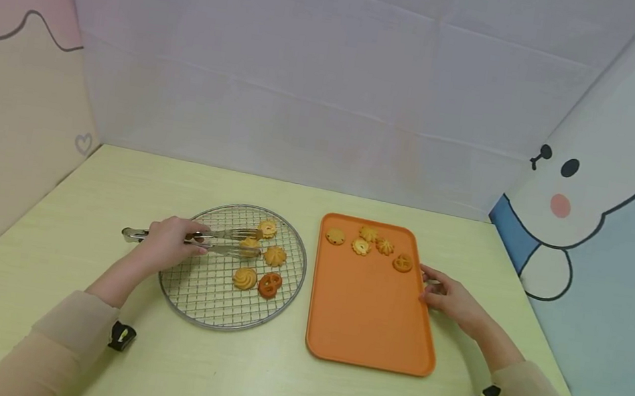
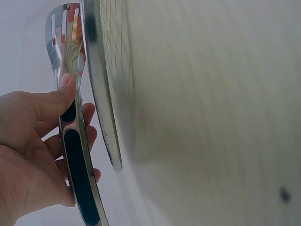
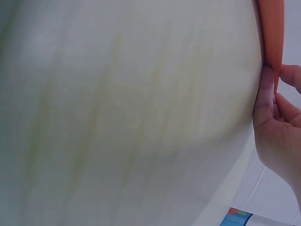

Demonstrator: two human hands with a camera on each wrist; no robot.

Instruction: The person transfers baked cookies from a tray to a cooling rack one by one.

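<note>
While tongs (image 1: 209, 241) grip, cookies (image 1: 260, 269) crowd rack (image 1: 201, 303) — tray (image 1: 364, 318) beside

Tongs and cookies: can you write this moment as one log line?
left hand: grips tongs on cookie | rack: five cookies | right hand: holds tray edge

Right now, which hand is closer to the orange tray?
The right. The right hand touches the orange tray at its right edge, while the left hand holds tongs over the wire rack, left of the tray.
</note>
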